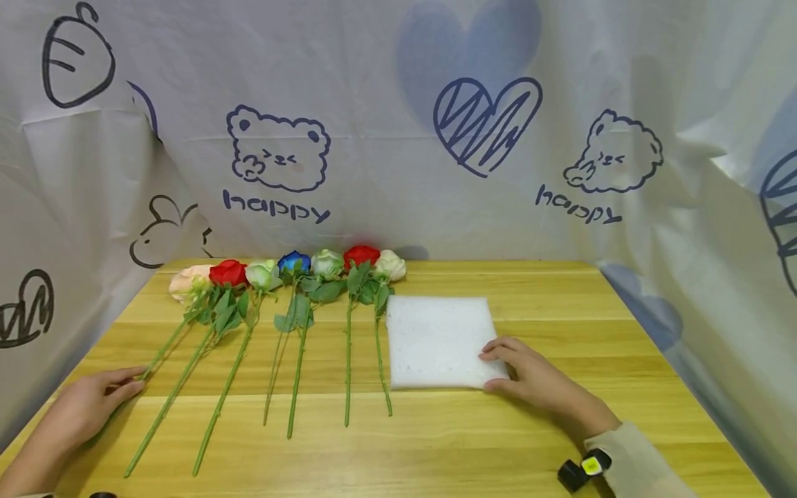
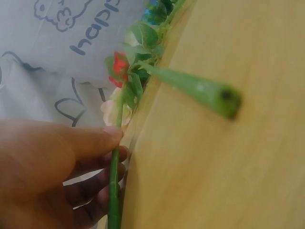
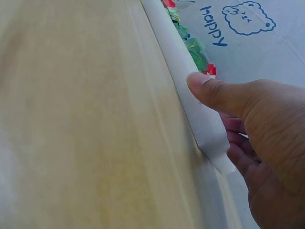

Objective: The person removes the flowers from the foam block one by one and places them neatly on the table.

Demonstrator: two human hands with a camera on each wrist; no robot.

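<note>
At the table's left, my left hand (image 1: 84,408) pinches the green stem (image 2: 114,176) of the peach artificial rose (image 1: 189,283) between thumb and fingers. The stem lies slanted, its bloom toward the back. My right hand (image 1: 529,373) grips the near right corner of a flat white foam block (image 1: 438,342), which lies on the table. In the right wrist view the thumb presses the block's front edge (image 3: 183,81), and the other fingers curl at its side, partly hidden. Just right of the peach rose lies a red rose (image 1: 229,273), its stem apart from my left hand.
More artificial roses lie in a row: a pale green one (image 1: 264,275), a blue one (image 1: 294,263), another pale green one (image 1: 326,264), a red one (image 1: 361,256) and a white one (image 1: 390,265) beside the foam. A printed white curtain (image 1: 373,173) surrounds the wooden table (image 1: 436,443).
</note>
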